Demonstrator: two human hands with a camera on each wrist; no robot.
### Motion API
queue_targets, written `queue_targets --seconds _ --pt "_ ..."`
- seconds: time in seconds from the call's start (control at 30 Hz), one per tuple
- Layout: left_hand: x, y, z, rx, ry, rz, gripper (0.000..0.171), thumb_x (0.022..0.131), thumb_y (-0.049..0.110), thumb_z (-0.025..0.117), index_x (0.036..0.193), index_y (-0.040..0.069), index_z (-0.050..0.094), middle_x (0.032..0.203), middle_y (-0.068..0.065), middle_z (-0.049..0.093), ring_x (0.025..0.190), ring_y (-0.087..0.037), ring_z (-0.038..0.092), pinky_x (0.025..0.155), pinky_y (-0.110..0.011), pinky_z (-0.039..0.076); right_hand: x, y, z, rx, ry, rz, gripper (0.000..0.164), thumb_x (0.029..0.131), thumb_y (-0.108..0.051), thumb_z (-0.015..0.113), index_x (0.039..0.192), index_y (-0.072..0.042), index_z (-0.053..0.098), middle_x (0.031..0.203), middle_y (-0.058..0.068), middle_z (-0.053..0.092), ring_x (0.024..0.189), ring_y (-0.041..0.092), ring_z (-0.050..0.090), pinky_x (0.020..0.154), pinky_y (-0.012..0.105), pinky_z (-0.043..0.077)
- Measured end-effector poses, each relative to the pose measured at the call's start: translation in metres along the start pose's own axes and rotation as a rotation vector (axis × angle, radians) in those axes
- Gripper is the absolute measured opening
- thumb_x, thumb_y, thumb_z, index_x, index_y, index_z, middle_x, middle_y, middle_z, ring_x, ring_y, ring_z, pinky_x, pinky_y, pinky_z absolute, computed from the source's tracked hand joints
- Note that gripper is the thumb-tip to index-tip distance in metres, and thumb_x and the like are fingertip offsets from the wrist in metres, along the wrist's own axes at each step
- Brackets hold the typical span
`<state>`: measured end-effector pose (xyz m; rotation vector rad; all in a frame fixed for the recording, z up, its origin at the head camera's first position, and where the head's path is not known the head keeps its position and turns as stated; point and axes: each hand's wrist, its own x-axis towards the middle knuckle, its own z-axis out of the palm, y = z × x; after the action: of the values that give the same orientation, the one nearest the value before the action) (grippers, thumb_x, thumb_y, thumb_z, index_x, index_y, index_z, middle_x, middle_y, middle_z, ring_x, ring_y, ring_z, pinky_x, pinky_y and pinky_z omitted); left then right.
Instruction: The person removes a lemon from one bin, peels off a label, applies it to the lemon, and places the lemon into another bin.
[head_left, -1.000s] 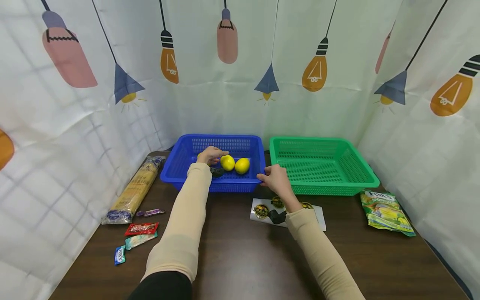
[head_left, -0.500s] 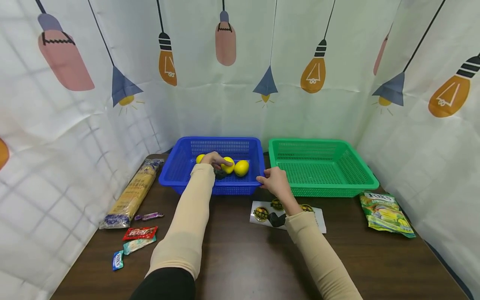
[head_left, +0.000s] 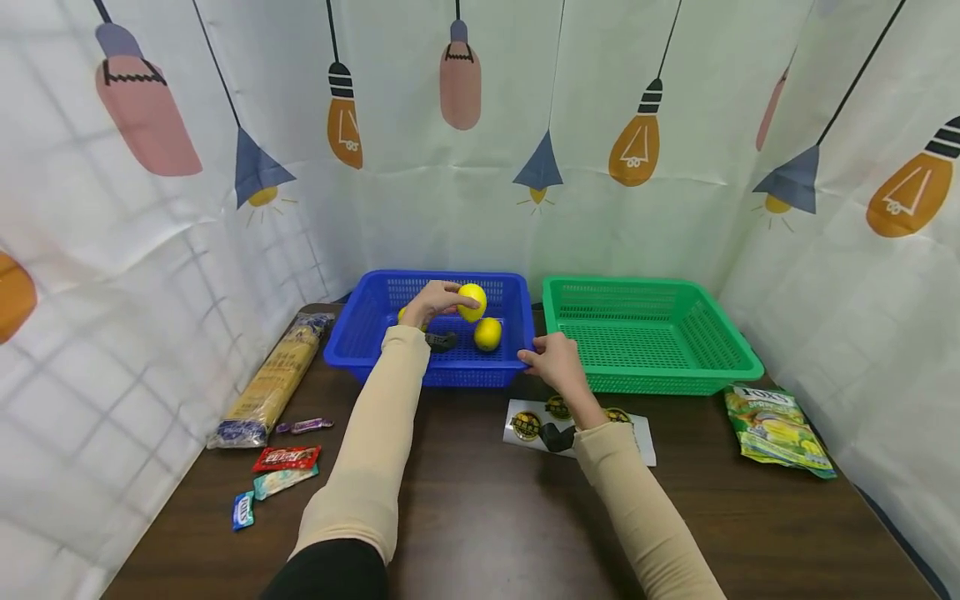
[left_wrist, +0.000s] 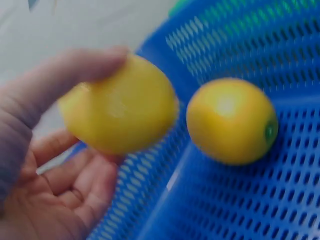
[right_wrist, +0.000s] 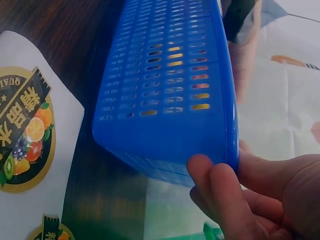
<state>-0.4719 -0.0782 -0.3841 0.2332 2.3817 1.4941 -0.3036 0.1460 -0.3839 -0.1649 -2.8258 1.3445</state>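
Note:
My left hand (head_left: 433, 303) pinches a yellow lemon (head_left: 472, 302) between thumb and fingers, raised over the blue basket (head_left: 360, 354). In the left wrist view the thumb lies over the top of that lemon (left_wrist: 127, 107), with fingers beneath. A second lemon (head_left: 487, 334) rests on the basket floor below it, its green stem end showing in the left wrist view. Part of another yellow fruit (head_left: 402, 314) peeks out behind the left hand. My right hand (head_left: 557, 362) grips the basket's front right corner, thumb on one side of the rim and fingers on the other.
A green basket (head_left: 652, 382) stands right of the blue one. Fruit-label stickers (head_left: 525, 426) lie under the right forearm. At left are a noodle-like yellow pack (head_left: 273, 379) and several small wrapped sweets (head_left: 287, 458); at right, a green snack bag (head_left: 780, 429).
The left hand first moved right onto the middle lemon, then lifted it off the basket floor. My right hand has stayed at the basket's corner.

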Motion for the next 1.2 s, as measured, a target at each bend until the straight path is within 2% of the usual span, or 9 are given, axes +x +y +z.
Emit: queue_targets --seconds 0.1,0.27,0.43,0.57,0.73,0.87,1.0,1.2 --pt "-0.005 0.01 0.001 -0.081 -0.027 0.108 0.074 0.081 0.027 0.082 0.145 0.009 0.05 0.147 -0.016 0.053 0.133 -0.032 0.052 0.12 -0.05 0.037 0.002 -0.001 0.0 -0.002 -0.005 -0.002 0.052 0.095 -0.022 0.068 0.138 0.003 0.054 0.136 0.024 0.061 0.092 0.025 0.077 0.08 0.033 0.062" --pt "-0.021 0.036 -0.003 -0.119 -0.048 0.265 0.07 0.082 0.022 0.081 0.145 0.013 0.051 0.141 -0.014 0.059 0.13 -0.031 0.055 0.12 -0.052 0.035 0.009 -0.002 -0.005 0.002 -0.007 -0.042 0.052 0.096 -0.024 0.067 0.138 0.003 0.054 0.131 0.023 0.065 0.091 0.024 0.077 0.08 0.033 0.062" --pt "-0.045 0.061 -0.003 -0.139 -0.078 0.374 0.065 0.082 0.02 0.081 0.141 0.015 0.055 0.134 -0.013 0.065 0.122 -0.027 0.061 0.114 -0.047 0.044 0.012 -0.001 -0.015 -0.033 0.007 -0.098 0.05 0.098 -0.031 0.064 0.136 0.002 0.058 0.118 0.022 0.072 0.09 0.026 0.077 0.081 0.036 0.062" --pt "-0.068 0.065 0.002 -0.127 -0.108 0.435 0.061 0.083 0.017 0.079 0.14 0.015 0.057 0.13 -0.014 0.067 0.115 -0.024 0.065 0.107 -0.044 0.05 0.003 0.002 -0.026 -0.093 0.006 -0.129 0.053 0.099 -0.037 0.06 0.135 0.002 0.059 0.114 0.021 0.074 0.09 0.027 0.077 0.084 0.041 0.061" --pt "-0.097 0.056 0.012 -0.092 -0.138 0.477 0.063 0.081 0.013 0.079 0.14 0.011 0.056 0.13 -0.016 0.067 0.113 -0.024 0.066 0.099 -0.04 0.056 -0.015 0.006 -0.041 -0.14 -0.002 -0.19 0.05 0.098 -0.038 0.061 0.131 -0.001 0.063 0.114 0.019 0.074 0.082 0.02 0.078 0.081 0.041 0.062" --pt "-0.122 0.042 0.027 -0.055 -0.183 0.478 0.062 0.081 0.012 0.079 0.139 0.009 0.057 0.132 -0.016 0.066 0.117 -0.027 0.065 0.098 -0.04 0.057 -0.029 0.013 -0.051 -0.195 -0.038 -0.232 0.044 0.098 -0.036 0.062 0.127 -0.004 0.067 0.114 0.02 0.074 0.08 0.023 0.077 0.067 0.031 0.059" --pt "-0.144 0.018 0.054 -0.016 -0.256 0.464 0.06 0.079 0.016 0.082 0.135 0.01 0.061 0.129 -0.012 0.068 0.114 -0.023 0.066 0.099 -0.036 0.057 -0.042 0.028 -0.051 -0.238 -0.089 -0.257 0.04 0.098 -0.035 0.062 0.124 -0.005 0.069 0.112 0.02 0.075 0.082 0.029 0.076 0.055 0.026 0.05" --pt "-0.173 -0.022 0.105 0.163 -0.428 0.42 0.061 0.076 0.024 0.086 0.131 0.011 0.064 0.122 -0.008 0.073 0.102 -0.011 0.071 0.089 -0.024 0.058 -0.056 0.057 -0.042 -0.258 -0.154 -0.281 0.033 0.097 -0.032 0.063 0.115 -0.006 0.073 0.104 0.016 0.077 0.075 0.025 0.075 0.055 0.026 0.05"
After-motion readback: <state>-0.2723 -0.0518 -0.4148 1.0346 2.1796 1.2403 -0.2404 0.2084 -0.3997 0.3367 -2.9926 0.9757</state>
